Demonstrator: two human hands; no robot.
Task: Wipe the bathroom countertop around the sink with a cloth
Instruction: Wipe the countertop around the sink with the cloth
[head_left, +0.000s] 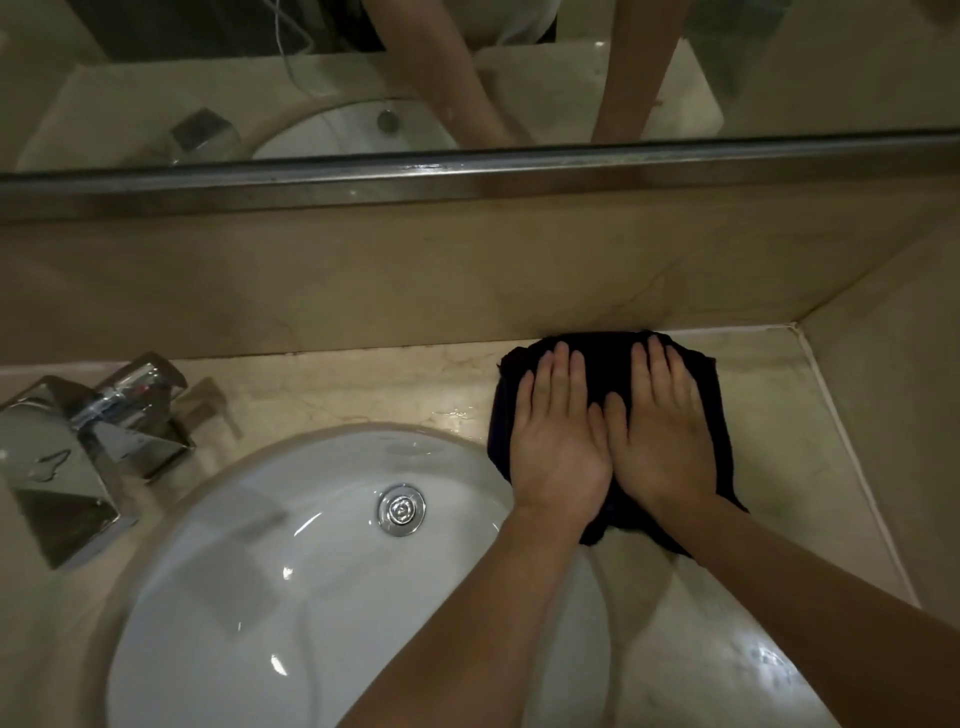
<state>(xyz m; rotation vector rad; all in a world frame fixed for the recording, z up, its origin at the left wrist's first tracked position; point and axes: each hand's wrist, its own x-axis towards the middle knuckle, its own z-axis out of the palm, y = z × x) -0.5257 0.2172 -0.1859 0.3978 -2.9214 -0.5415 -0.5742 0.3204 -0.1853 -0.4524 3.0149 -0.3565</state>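
A dark cloth (608, 358) lies spread on the beige marble countertop (769, 415), to the right of the sink and against the back wall. My left hand (558, 441) and my right hand (662, 436) press flat on it side by side, palms down, fingers stretched toward the wall. The hands hide the middle of the cloth, while its edges show all around them. The white oval sink (291, 551) lies left of the cloth, and my left forearm crosses over its right rim.
A chrome faucet (88, 447) stands at the sink's left. The drain (401, 509) sits in the basin. A side wall (893, 441) bounds the counter on the right. Above the backsplash runs a metal-edged mirror (467, 171). The counter surface near me shines wet.
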